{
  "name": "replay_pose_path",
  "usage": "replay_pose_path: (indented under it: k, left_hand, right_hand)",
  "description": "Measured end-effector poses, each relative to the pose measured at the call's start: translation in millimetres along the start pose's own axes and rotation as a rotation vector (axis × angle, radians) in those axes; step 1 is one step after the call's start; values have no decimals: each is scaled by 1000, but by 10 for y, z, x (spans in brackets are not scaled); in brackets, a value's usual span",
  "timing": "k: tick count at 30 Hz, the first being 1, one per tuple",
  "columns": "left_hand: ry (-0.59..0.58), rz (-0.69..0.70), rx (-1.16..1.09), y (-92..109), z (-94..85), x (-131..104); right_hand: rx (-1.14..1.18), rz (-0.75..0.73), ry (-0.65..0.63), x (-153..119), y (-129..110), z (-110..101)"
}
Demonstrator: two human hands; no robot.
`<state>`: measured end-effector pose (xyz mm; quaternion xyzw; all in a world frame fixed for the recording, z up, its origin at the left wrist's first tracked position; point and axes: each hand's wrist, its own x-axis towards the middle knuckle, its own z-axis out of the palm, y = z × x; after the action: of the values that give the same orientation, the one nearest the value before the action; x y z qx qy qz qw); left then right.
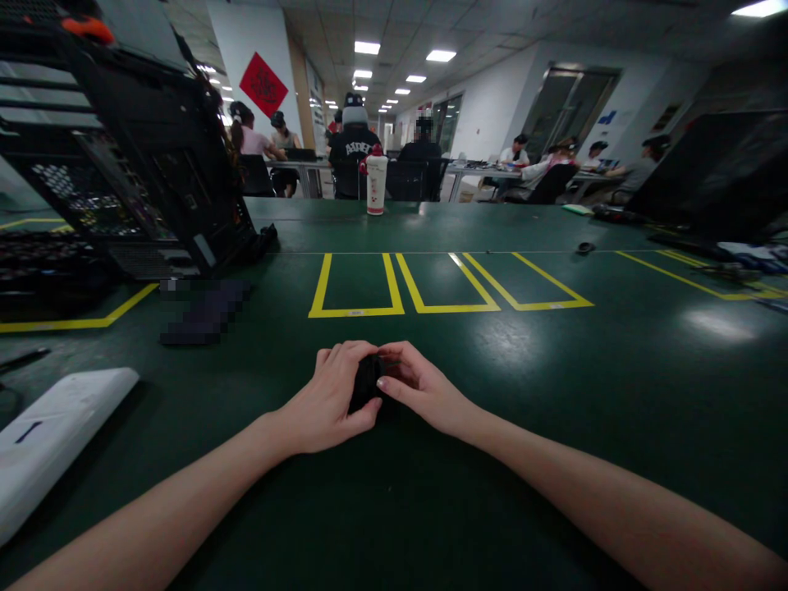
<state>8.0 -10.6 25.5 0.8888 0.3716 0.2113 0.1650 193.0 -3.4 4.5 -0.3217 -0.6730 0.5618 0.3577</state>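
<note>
A small black object (368,379), possibly a computer mouse, is between my hands just above or on the green tabletop (394,501). My left hand (329,398) wraps around it from the left, thumb at the near side and fingers over the far side. From the right, my right hand (424,390) has its fingers and thumb curved at the object's right side, with the fingertips touching it. Much of the object is hidden by the fingers, so its exact kind is unclear.
Yellow tape outlines (357,312) mark the table beyond my hands. At left stand an open black computer case (153,172), a blurred dark flat item (206,312) and a white device (55,435). A paper cup (376,187) stands at the far edge. Several people sit beyond.
</note>
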Motion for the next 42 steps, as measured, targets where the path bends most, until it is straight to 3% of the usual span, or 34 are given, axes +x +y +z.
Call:
replay_pose_path:
  k: [6, 15, 23, 31, 37, 42]
  left_hand:
    - [1, 6, 13, 1, -5, -8]
    - [36, 11, 14, -21, 32, -6]
    - [-1, 4, 38, -3, 6, -4]
    - [9, 7, -11, 1, -3, -5]
    - [5, 10, -5, 14, -16, -6]
    - [9, 2, 22, 2, -3, -8]
  right_hand:
    - [78, -21, -100, -21, -37, -34]
    - [21, -18, 4, 1, 30, -3]
    - [26, -43, -79, -37, -34, -10]
    - [-15, -7, 17, -11, -5, 8]
    - [3, -2, -44, -34, -36, 1]
    - [33, -15, -22, -32, -2, 10]
